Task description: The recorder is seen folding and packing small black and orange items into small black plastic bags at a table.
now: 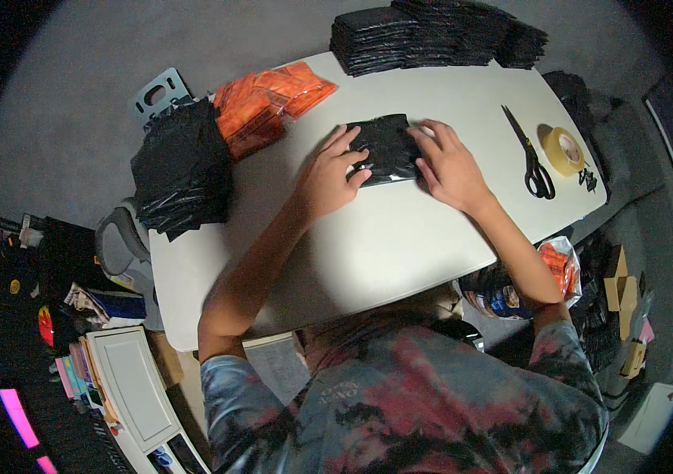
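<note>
Between the two hands, flat on the table, lay the black packet, roughly rectangular, its thin plastic creased and shiny, with a paler, clear-looking strip along the edge nearest the person. The left hand was spread loosely, fingers apart, their tips resting on the packet's left side. The right hand was half curled at the right side, thumb well apart from the bent fingers; neither was closed around it, and whether any fingertip slipped beneath the edge could not be told. The table itself was smooth, white and round-cornered.

Right of the right hand lay the scissors, with dark, pointed blades and black looped handles. Beyond the left hand, orange packets overlapped in glossy clear film. Past the scissors stood the tape, a thick yellowish ring, with crumpled black scraps just beside it. Ahead of both hands rose the stack, many wrinkled black layers; farther left of the left hand slumped the pile, black, crinkled plastic, overhanging the table's side.
</note>
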The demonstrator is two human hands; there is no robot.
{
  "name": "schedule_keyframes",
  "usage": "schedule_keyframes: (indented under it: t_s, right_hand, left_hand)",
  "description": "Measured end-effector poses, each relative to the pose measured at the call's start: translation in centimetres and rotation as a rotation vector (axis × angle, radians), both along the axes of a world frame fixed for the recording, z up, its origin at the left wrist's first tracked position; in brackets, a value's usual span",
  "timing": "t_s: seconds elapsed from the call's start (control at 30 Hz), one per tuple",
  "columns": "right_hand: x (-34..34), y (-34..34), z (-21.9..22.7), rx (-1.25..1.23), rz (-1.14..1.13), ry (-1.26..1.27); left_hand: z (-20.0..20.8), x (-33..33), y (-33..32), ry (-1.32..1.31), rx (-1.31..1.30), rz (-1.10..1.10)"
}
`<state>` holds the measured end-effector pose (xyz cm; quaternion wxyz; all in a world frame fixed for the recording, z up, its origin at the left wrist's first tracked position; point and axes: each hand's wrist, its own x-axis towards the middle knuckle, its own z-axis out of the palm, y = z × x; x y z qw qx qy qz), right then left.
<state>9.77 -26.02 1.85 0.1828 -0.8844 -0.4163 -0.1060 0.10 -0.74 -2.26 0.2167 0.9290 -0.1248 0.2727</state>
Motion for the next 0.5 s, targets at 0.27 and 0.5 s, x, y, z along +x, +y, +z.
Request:
schedule_keyframes:
  t_s: [0.27, 0.5]
  right_hand:
    - [2.9, 4.8, -2.7, -0.105, 0.440, -0.111]
    - [3.1, 5.2, -3.1, -0.228, 0.408, -0.044]
  left_hand:
    - [-0.4, 0.1, 0.2, 0.220, -0.131, -0.080]
    - [-0.6, 0.1, 0.4, 0.210, 0.113, -0.005]
